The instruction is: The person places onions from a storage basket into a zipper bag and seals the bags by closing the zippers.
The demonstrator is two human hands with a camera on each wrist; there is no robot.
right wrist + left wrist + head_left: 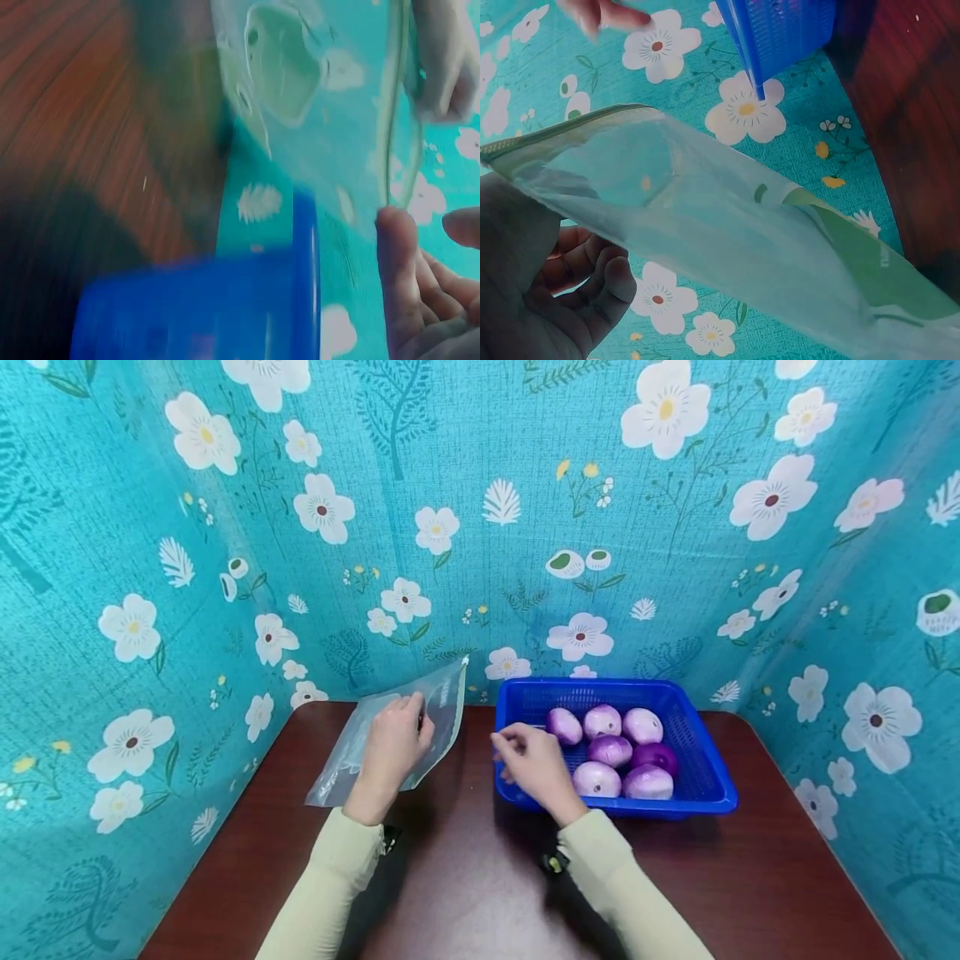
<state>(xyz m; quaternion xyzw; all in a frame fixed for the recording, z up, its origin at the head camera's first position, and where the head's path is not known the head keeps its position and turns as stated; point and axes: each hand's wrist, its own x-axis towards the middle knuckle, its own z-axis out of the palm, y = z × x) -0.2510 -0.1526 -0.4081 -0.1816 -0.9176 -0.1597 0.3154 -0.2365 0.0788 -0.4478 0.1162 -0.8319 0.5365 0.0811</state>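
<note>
**Clear bag, blue basket of onions, and two hands on a brown bench**

Landmark: the blue basket [708, 781], set on the brown bench [465, 877] toward its back edge and right of centre.

1. Clear plastic bag [442, 710]. It is found left of the basket, near it but apart, partly raised off the bench with its upper corner tipped toward the backdrop. In the left wrist view its sheet is seen stretched across the frame, with the zip edge along the upper left.

2. Left hand [392, 752]. It is placed left of the basket, on the bag. The grip is closed on the bag: the fingers are curled round its edge, as shown from below in the left wrist view.

3. Right hand [534, 766]. It is held over the basket's left front corner, between the bag and the onions. The grip is loose; the fingers are gently bent and nothing is held. The right wrist view is blurred, and only relaxed fingertips can be made out beside the basket rim.

4. Purple onions [611, 750]. Seven are counted inside the basket, clustered toward its middle and touching one another.

5. Backdrop [480, 527]. A turquoise floral cloth is hung behind the basket and along both sides of the bench.
</note>
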